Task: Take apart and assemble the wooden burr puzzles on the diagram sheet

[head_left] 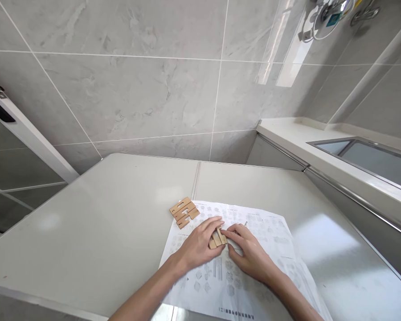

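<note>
Between my hands, over the printed sheet, are slotted wooden puzzle pieces lying together side by side. My left hand wraps round them from the left, thumb at the near edge and fingers over the far edge. From the right, my right hand has its index fingertip against their right edge, the other fingers curled and the thumb close by. Further up and left, more flat wooden pieces with dark marks and cut-out notches sit in a row, partly on the sheet's corner.
The sheet lies on a pale folding table with a seam across its middle. A small thin bit rests on the paper beyond my right hand. A counter with a sink stands at the right, a tiled wall behind, a white-framed door at left.
</note>
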`<control>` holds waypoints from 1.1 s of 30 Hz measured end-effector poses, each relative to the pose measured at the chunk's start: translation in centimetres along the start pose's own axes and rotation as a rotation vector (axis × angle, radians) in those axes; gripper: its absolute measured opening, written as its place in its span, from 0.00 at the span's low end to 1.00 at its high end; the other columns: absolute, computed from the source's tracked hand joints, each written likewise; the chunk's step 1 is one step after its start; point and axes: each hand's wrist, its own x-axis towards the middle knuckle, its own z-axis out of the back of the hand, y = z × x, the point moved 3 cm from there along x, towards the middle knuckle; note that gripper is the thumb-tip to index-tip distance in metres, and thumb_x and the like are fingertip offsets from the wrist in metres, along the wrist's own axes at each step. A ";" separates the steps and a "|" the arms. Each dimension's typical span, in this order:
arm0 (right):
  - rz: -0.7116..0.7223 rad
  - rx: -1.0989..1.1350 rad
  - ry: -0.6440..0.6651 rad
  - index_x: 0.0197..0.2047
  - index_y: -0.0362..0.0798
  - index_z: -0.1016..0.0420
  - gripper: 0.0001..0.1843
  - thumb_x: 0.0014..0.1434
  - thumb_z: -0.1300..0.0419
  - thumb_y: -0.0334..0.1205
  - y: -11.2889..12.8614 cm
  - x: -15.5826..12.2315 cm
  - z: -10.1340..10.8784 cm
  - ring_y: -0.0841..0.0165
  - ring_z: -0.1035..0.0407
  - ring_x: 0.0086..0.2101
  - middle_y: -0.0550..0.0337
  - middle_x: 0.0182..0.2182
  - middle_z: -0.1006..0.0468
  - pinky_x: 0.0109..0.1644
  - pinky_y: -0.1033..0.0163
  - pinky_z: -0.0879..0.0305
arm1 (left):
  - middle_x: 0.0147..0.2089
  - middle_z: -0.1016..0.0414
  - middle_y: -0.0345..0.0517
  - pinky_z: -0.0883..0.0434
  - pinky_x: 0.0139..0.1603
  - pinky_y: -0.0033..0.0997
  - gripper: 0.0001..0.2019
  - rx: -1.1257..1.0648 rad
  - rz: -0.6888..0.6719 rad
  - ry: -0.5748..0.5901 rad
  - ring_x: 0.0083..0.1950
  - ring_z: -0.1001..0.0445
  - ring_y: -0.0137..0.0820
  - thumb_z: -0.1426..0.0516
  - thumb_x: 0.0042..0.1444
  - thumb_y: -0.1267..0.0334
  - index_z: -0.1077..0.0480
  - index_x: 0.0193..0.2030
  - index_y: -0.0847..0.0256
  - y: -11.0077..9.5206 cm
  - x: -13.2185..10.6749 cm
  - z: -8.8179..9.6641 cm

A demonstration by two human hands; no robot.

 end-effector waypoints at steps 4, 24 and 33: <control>-0.023 0.005 -0.016 0.63 0.57 0.25 0.27 0.67 0.44 0.24 0.1 0.2 0.2 0.53 0.24 0.49 0.51 0.50 0.20 0.54 0.44 0.21 | 0.77 0.30 0.52 0.22 0.70 0.49 0.32 0.012 0.000 -0.014 0.72 0.24 0.48 0.32 0.59 0.69 0.30 0.70 0.51 -0.2 0.2 0.4; -0.113 0.019 -0.014 0.58 0.55 0.28 0.18 0.71 0.48 0.27 0.5 0.4 0.6 0.56 0.23 0.44 0.55 0.42 0.20 0.50 0.45 0.22 | 0.64 0.18 0.48 0.19 0.62 0.48 0.26 0.246 0.349 -0.521 0.62 0.17 0.47 0.32 0.61 0.54 0.28 0.65 0.50 3.4 -8.3 9.2; -0.148 0.012 -0.005 0.58 0.56 0.27 0.17 0.73 0.47 0.30 0.3 0.3 0.5 0.55 0.23 0.45 0.56 0.42 0.20 0.50 0.46 0.22 | 0.66 0.21 0.45 0.22 0.68 0.45 0.23 0.257 0.273 -0.449 0.65 0.20 0.44 0.34 0.64 0.57 0.29 0.65 0.48 3.4 -8.3 8.3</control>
